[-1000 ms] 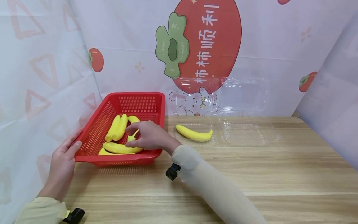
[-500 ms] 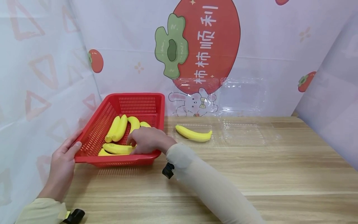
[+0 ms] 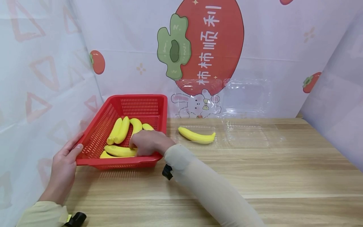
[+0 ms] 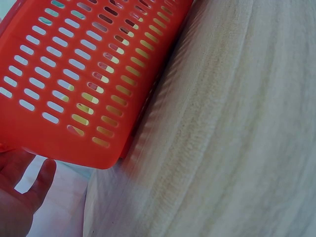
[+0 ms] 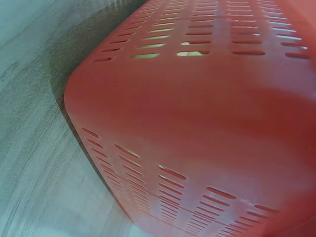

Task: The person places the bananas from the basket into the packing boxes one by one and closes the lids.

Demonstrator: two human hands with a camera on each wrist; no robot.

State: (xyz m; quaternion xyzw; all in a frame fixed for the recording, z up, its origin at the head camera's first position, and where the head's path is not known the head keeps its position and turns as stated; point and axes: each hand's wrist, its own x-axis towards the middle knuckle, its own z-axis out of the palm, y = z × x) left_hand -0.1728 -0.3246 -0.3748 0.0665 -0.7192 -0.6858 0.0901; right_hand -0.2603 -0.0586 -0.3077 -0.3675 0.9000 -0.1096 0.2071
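Note:
A red plastic basket with slotted walls holds several yellow bananas. At its near left corner my left hand grips the rim, thumb on top; the left wrist view shows this hand beside the basket wall. My right hand reaches into the basket's near right part, among the bananas, with its fingers bent downward. Its fingertips are hidden, so whether they pinch a banana does not show. Only the basket's outer corner appears in the right wrist view.
Right of the basket, one banana lies in a clear plastic clamshell box with its lid raised. A second clear box stands open beside it. Patterned cloth encloses the wooden table at the back and sides.
My right hand has moved lower into the basket and its fingers have curled downward, uncovering a banana end behind it. My left hand has stayed on the rim.

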